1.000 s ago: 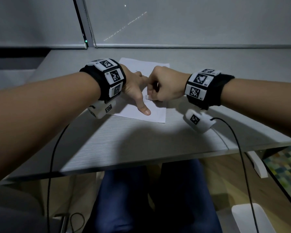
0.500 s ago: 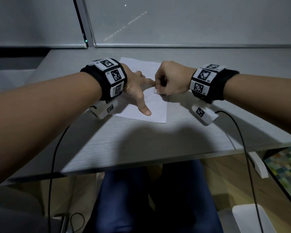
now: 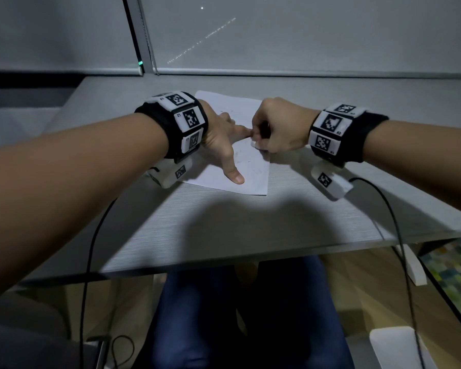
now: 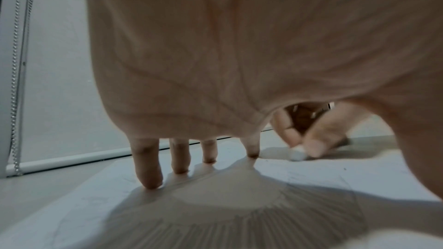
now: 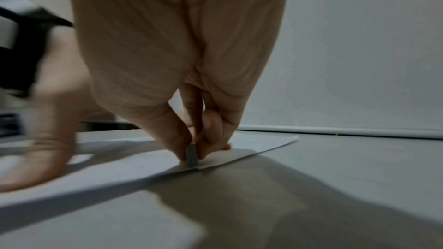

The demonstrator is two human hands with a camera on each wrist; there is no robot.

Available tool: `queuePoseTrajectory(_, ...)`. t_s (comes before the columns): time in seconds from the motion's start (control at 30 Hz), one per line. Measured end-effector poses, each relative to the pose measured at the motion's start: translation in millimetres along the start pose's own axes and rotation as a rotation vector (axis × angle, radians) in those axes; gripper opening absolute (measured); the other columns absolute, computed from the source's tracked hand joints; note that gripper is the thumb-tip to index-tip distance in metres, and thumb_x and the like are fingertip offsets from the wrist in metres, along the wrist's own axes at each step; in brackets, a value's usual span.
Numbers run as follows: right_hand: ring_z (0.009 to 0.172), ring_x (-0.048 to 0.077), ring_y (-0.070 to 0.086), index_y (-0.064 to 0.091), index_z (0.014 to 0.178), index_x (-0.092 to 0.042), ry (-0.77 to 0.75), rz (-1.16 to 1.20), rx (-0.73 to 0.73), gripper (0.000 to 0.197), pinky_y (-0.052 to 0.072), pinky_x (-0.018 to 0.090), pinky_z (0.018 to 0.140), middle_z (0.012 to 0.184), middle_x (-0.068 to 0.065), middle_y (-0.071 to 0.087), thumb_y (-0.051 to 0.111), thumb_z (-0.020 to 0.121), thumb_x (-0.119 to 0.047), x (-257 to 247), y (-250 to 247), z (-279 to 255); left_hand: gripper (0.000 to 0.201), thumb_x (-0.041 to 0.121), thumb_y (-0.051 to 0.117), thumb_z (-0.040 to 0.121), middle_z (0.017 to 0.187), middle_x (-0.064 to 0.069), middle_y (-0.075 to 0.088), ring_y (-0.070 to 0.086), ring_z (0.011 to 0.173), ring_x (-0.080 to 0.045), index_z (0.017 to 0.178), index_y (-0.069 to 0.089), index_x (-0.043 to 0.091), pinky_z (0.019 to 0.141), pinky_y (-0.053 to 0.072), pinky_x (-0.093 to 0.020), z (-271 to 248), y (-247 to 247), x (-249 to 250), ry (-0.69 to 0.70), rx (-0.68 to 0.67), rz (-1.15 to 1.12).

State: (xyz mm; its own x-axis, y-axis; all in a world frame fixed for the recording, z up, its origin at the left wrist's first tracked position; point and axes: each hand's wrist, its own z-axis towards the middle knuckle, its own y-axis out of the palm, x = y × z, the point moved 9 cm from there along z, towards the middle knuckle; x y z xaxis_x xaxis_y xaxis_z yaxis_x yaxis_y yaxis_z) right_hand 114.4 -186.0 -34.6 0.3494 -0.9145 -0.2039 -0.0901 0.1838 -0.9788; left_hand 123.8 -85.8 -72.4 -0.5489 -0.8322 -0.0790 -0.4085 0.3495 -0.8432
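Observation:
A white sheet of paper (image 3: 250, 177) with faint pencil marks lies on the grey desk (image 3: 224, 227). My left hand (image 3: 224, 139) presses flat on it, fingers spread and straight, thumb pointing toward me. In the left wrist view those fingertips (image 4: 149, 183) touch the paper (image 4: 311, 175). My right hand (image 3: 274, 131) pinches a small white eraser (image 3: 256, 144) and holds it against the sheet near its right edge, close to my left forefinger. The right wrist view shows the eraser (image 5: 191, 156) upright between thumb and fingers, its lower end on the paper (image 5: 120, 173).
A lowered roller blind (image 3: 304, 35) with a bead chain (image 3: 147, 35) closes off the far side of the desk. Cables (image 3: 399, 235) hang from both wrist cameras over the front edge. My legs in blue trousers (image 3: 237, 315) are under the desk.
My right hand has moved the eraser from the middle of the sheet toward the far right, near the paper's edge. The left hand has stayed pressed on the paper.

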Motion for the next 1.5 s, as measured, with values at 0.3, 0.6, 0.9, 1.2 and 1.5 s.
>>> queuePoseTrajectory(0.3, 0.066, 0.013, 0.070, 0.071, 0.070, -0.017, -0.005, 0.007, 0.016, 0.015, 0.063, 0.039, 0.078, 0.061, -0.006, 0.073, 0.072, 0.085, -0.020, 0.6, -1.2, -4.3, 0.143, 0.087, 0.081, 0.045, 0.165, -0.009, 0.018, 0.020, 0.153, -0.038, 0.160, 0.002, 0.058, 0.113, 0.035, -0.063, 4.2, -0.1, -1.0, 0.004, 0.005, -0.015)
queuePoseTrajectory(0.6, 0.056, 0.001, 0.062, 0.075, 0.076, -0.015, -0.057, 0.042, -0.008, 0.009, 0.053, 0.023, 0.064, 0.063, -0.006, 0.071, 0.073, 0.083, -0.021, -27.5, 9.2, -8.6, 0.131, 0.082, 0.083, 0.051, 0.164, -0.003, 0.017, 0.022, 0.153, -0.036, 0.159, 0.015, 0.055, 0.112, 0.036, -0.059, 5.7, 1.8, -6.5, -0.029, 0.022, -0.046)
queuePoseTrajectory(0.9, 0.058, 0.010, 0.060, 0.071, 0.074, -0.010, -0.033, 0.049, 0.011, 0.010, 0.057, 0.028, 0.062, 0.065, 0.001, 0.068, 0.068, 0.082, -0.015, -32.0, 12.2, -4.4, 0.120, 0.078, 0.081, 0.061, 0.166, 0.000, 0.013, 0.019, 0.154, -0.032, 0.161, 0.022, 0.047, 0.116, 0.029, -0.054, 2.1, 1.3, -7.9, -0.033, 0.043, -0.049)
queuePoseTrajectory(1.2, 0.066, 0.019, 0.068, 0.073, 0.072, -0.016, 0.058, 0.011, 0.077, 0.008, 0.065, 0.042, 0.073, 0.068, -0.002, 0.070, 0.071, 0.079, -0.018, -8.8, 1.5, 12.7, 0.132, 0.084, 0.081, 0.053, 0.166, 0.000, 0.012, 0.017, 0.152, -0.037, 0.160, 0.009, 0.055, 0.112, 0.031, -0.063, 4.5, 3.7, -9.4, -0.012, 0.029, -0.043)
queuePoseTrajectory(1.5, 0.061, 0.019, 0.065, 0.074, 0.073, -0.012, -0.001, 0.043, 0.058, 0.010, 0.063, 0.038, 0.067, 0.065, 0.003, 0.072, 0.069, 0.079, -0.017, -15.9, 9.2, 8.2, 0.128, 0.081, 0.080, 0.060, 0.168, -0.001, 0.009, 0.014, 0.154, -0.035, 0.162, 0.010, 0.049, 0.115, 0.028, -0.060, 4.0, 4.2, -10.6, -0.013, 0.044, -0.048)
